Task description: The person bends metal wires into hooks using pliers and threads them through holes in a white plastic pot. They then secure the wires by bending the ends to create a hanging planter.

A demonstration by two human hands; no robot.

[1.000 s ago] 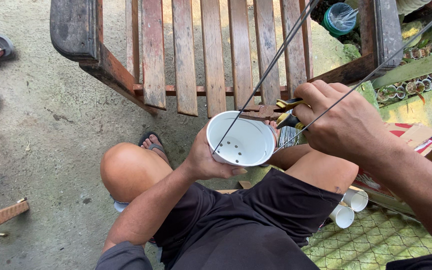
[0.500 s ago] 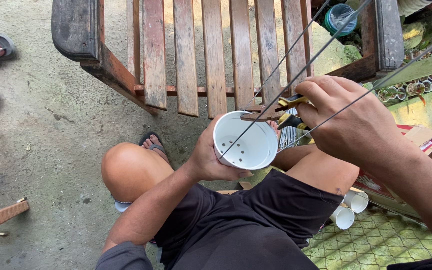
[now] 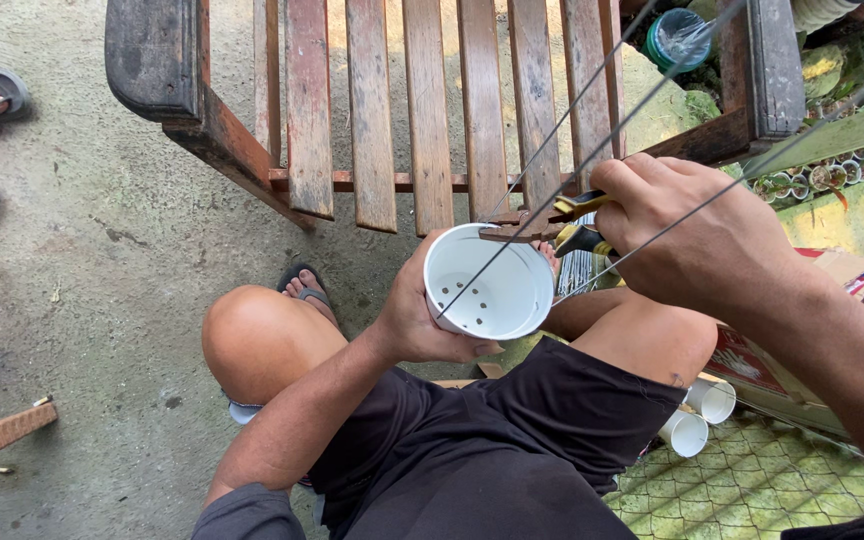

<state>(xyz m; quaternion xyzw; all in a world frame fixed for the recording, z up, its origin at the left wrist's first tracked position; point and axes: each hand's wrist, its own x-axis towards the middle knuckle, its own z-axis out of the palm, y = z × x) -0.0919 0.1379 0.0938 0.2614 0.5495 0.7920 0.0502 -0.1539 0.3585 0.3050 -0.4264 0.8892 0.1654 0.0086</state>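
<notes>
Head view: left hand [image 3: 417,325] grips white cup [image 3: 487,285] from the side, mouth up, steadying it over the lap. Right hand [image 3: 697,235] clenches pliers [image 3: 552,222] at the cup's rim, working thin wires [image 3: 572,105] through it. Wooden chair [image 3: 402,110] just ahead.

There is just one camera. It sits on the person's head and looks straight down. It is close to the left hand [image 3: 414,322] and the right hand [image 3: 697,240], which fill the middle. Below them are the knees and the concrete floor [image 3: 82,300]. A wooden bench [image 3: 432,100] is at the top.
</notes>
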